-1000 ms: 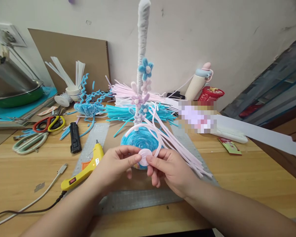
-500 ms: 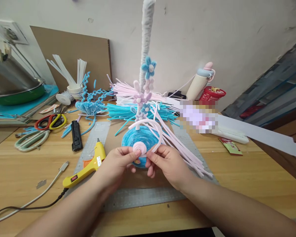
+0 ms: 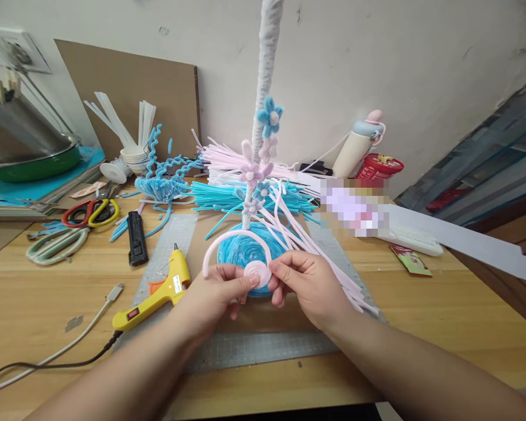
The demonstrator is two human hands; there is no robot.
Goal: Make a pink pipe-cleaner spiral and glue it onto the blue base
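Between my hands is a pale pink pipe cleaner coil (image 3: 256, 270), a flat spiral with a loose end arching up and over to the left. My left hand (image 3: 221, 289) is closed, its thumb pressed on the coil's face. My right hand (image 3: 304, 286) pinches the strand at the coil's right edge. Just behind lies a round blue pipe cleaner base (image 3: 241, 248). From its back edge rises a white wrapped stem (image 3: 266, 70), bearing blue, pink and lilac fuzzy flowers (image 3: 270, 117).
A yellow glue gun (image 3: 158, 298) lies left of my hands, near a black cutter (image 3: 137, 240) and scissors (image 3: 90, 213). Pink pipe cleaners (image 3: 319, 257) lie to the right; a turquoise bundle (image 3: 201, 196) is behind. A bottle (image 3: 357, 149) and red cup (image 3: 379, 168) stand back right.
The pink coil has turned and shifted slightly right. Its loose end, which curved up on the right, now arches over to the left above my left hand.
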